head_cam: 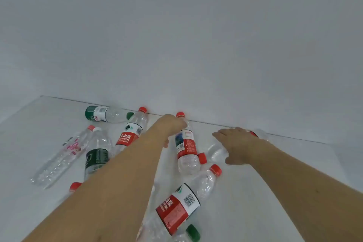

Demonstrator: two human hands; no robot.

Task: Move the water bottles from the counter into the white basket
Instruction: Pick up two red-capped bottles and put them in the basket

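Several clear plastic water bottles lie scattered on the white counter (pixel 255 192). My left hand (pixel 170 126) reaches to the back wall and curls over the neck of a red-labelled bottle (pixel 186 148) that lies just below its red cap (pixel 180 114). My right hand (pixel 238 144) hovers with its fingers spread over a clear bottle (pixel 215 152) by the wall, thumb and fingers on either side of it. A large red-labelled bottle (pixel 176 210) lies between my forearms. The white basket is not in view.
On the left lie a green-labelled bottle (pixel 102 114), another red-labelled bottle (pixel 128 133), a dark-green-labelled bottle (pixel 97 158) and a pink-labelled bottle (pixel 62 156). A green cap (pixel 193 233) shows at the bottom. A plain wall rises behind the counter.
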